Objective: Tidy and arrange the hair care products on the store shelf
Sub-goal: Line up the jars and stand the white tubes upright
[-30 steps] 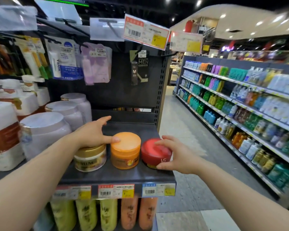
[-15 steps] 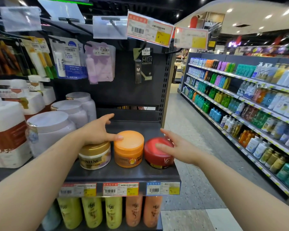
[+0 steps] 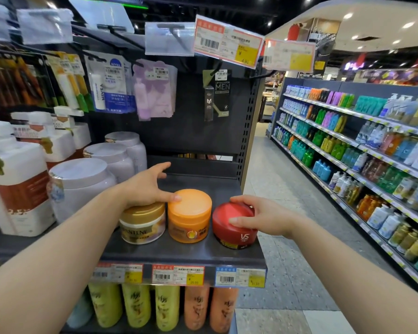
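The red jar (image 3: 233,226) stands at the right end of the dark shelf (image 3: 179,253), beside the orange jar (image 3: 189,214). The right hand (image 3: 267,219), open and just touching it half a second ago, now clamps its lid, thumb in front. The left hand (image 3: 146,188) stays spread open over the gold-lidded jar (image 3: 142,222), thumb on the orange lid.

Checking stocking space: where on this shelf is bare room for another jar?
Bare shelf lies behind the orange jar and red jar, up to the back panel, plus a front strip. The left is crowded with white tubs.
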Tool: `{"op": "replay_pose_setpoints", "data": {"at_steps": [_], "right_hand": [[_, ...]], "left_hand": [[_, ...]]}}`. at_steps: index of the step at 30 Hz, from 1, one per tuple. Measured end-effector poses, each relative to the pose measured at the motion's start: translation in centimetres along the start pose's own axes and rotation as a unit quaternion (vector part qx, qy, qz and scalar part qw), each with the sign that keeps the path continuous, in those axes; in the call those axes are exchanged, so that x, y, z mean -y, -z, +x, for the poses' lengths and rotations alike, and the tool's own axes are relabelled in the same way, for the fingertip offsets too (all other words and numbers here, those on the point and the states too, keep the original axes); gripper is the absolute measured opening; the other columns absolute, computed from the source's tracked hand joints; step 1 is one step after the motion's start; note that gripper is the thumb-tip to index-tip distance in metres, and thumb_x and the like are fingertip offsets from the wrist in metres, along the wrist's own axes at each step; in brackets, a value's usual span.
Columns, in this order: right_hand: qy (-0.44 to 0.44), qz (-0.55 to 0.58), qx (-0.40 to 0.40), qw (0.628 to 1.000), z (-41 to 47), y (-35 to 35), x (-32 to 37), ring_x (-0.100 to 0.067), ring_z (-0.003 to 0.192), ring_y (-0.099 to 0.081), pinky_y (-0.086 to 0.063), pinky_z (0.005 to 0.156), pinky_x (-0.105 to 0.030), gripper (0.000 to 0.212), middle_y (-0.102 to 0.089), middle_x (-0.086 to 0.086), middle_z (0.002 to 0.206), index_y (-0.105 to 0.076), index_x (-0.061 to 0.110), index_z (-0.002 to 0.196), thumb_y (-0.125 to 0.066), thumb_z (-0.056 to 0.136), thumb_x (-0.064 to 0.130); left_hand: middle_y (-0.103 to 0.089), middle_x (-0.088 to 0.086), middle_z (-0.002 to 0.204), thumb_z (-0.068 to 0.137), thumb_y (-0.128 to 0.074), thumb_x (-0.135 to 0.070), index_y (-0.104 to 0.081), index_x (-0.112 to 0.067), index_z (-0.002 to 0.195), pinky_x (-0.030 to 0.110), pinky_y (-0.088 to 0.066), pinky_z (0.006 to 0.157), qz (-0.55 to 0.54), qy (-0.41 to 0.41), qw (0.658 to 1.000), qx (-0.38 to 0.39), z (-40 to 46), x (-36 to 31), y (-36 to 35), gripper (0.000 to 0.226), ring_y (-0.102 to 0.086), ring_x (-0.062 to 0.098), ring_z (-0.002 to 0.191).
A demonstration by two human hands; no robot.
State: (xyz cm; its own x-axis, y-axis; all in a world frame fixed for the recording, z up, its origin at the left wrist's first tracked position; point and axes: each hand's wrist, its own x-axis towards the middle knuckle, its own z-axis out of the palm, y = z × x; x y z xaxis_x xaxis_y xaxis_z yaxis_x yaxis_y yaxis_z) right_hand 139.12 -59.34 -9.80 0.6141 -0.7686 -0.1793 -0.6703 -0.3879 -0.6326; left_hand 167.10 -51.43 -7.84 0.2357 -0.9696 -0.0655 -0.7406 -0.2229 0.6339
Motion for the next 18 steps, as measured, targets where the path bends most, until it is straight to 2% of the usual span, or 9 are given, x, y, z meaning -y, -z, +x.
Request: {"op": "replay_pose_setpoints", "data": {"at_steps": [2, 5, 10, 12, 15, 18], "right_hand": [[0.004, -0.001, 0.001, 1.000, 0.1, -0.2, 0.1, -0.018, 0.117, -0.044, -0.048, 0.095, -0.035, 0.070, -0.039, 0.003, 0.143, -0.033, 0.038, 0.144, -0.066, 0.083, 0.050], [0.030, -0.024, -0.027, 0.999, 0.7, -0.8, 1.1, -0.023, 0.129, -0.041, -0.044, 0.101, -0.037, 0.071, -0.035, 0.001, 0.149, -0.030, 0.037, 0.145, -0.061, 0.084, 0.056], [0.119, -0.081, -0.041, 0.989, 2.6, -1.9, 3.9, -0.021, 0.141, -0.030, -0.031, 0.110, -0.039, 0.081, -0.030, 0.002, 0.155, -0.025, 0.036, 0.148, -0.060, 0.081, 0.063], [0.136, -0.082, -0.024, 0.987, 3.4, -2.5, 4.6, -0.020, 0.141, -0.030, -0.030, 0.112, -0.038, 0.088, -0.029, 0.002, 0.155, -0.021, 0.034, 0.149, -0.062, 0.078, 0.065], [0.127, -0.067, 0.009, 0.990, 4.4, -3.2, 5.5, -0.020, 0.139, -0.032, -0.030, 0.110, -0.035, 0.092, -0.028, 0.003, 0.155, -0.018, 0.032, 0.151, -0.064, 0.077, 0.063], [0.118, -0.083, 0.028, 0.989, 4.9, -3.4, 6.0, -0.020, 0.137, -0.034, -0.032, 0.108, -0.035, 0.093, -0.030, 0.003, 0.154, -0.022, 0.033, 0.150, -0.063, 0.074, 0.066]], "left_hand": [[-0.031, -0.001, 0.155, 0.072, -0.076, -0.049, -0.009, -0.035, 0.151, 0.040, -0.034, 0.107, 0.000, 0.000, 1.000, 0.001, 0.0, 0.0, 0.0, 0.105, -0.035, 0.026, 0.138], [-0.032, -0.002, 0.154, 0.073, -0.076, -0.049, -0.012, -0.035, 0.151, 0.040, -0.034, 0.107, 0.002, -0.006, 1.000, 0.003, -0.2, 0.0, 0.1, 0.102, -0.035, 0.025, 0.138], [-0.034, -0.005, 0.153, 0.081, -0.067, -0.051, -0.025, -0.033, 0.149, 0.030, -0.034, 0.104, 0.055, -0.077, 0.994, -0.046, -2.0, -1.0, 0.9, 0.081, -0.036, 0.018, 0.138], [-0.032, -0.007, 0.154, 0.078, -0.070, -0.053, -0.025, -0.033, 0.149, 0.029, -0.034, 0.105, 0.130, -0.088, 0.988, -0.002, -2.9, -1.6, 1.8, 0.086, -0.034, 0.016, 0.138], [-0.027, -0.008, 0.156, 0.068, -0.078, -0.054, -0.015, -0.033, 0.151, 0.033, -0.031, 0.109, 0.295, -0.045, 0.951, 0.085, -3.9, -2.1, 2.8, 0.106, -0.030, 0.018, 0.141], [-0.030, -0.007, 0.155, 0.069, -0.078, -0.053, -0.016, -0.033, 0.151, 0.036, -0.030, 0.111, 0.359, -0.030, 0.928, 0.094, -4.1, -1.8, 2.9, 0.105, -0.031, 0.021, 0.139]]}}
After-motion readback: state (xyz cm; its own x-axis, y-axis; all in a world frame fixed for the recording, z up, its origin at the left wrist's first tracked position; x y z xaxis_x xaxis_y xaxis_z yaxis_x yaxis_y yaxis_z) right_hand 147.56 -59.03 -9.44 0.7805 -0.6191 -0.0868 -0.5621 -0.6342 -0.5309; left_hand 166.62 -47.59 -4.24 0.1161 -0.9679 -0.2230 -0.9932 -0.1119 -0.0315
